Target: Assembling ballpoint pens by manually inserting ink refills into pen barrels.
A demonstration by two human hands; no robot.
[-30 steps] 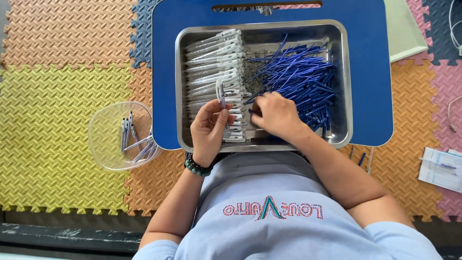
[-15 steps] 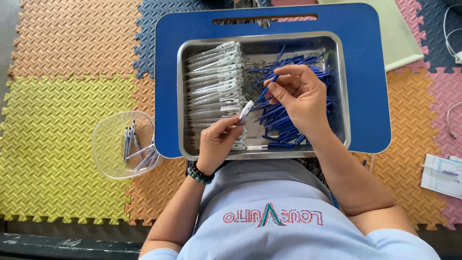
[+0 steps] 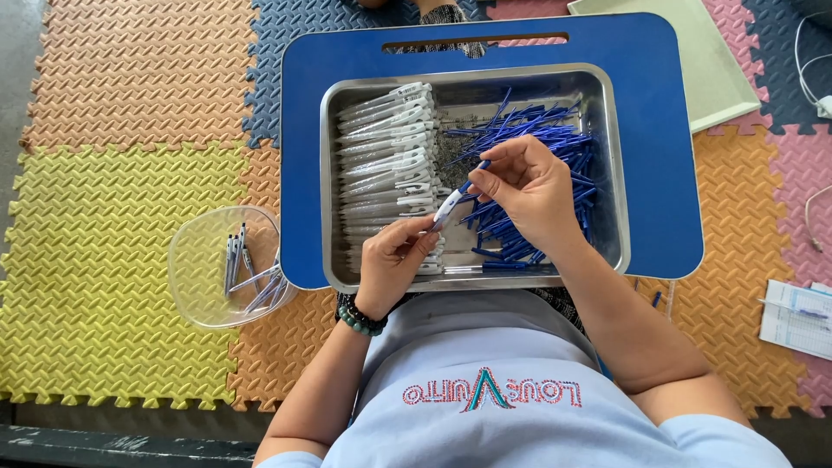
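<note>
Underfoot, interlocking foam floor mats (image 3: pixel 113 225) in yellow, orange, navy and pink, filling the frame. At centre, resting over the lap, a blue plastic lap tray (image 3: pixel 659 147) with a slot handle along its top edge. Inside it, a rectangular stainless-steel pan (image 3: pixel 607 173): stacked clear-and-white pen barrels (image 3: pixel 386 147) in its left half, a loose heap of thin blue ink refills (image 3: pixel 537 130) in its right half.

At the right edge, lower part of the frame, a white printed paper sheet (image 3: pixel 797 316) lying flat. In the upper right corner, a pale green flat board (image 3: pixel 719 69), partly tucked under the lap tray.

Over the middle of the pan, a single white pen barrel with a blue refill (image 3: pixel 452 204), long axis diagonal, blue end pointing to the upper right, white end to the lower left. Left hand (image 3: pixel 392 264) with fingertips pinched on the lower white end; right hand (image 3: pixel 530 189) with thumb and forefinger closed on the blue upper end.

At left, just beside the lap tray's lower left corner, a clear round plastic bowl (image 3: pixel 195 277) holding a few assembled pens (image 3: pixel 247 269). Open mat to the left of the bowl.
</note>
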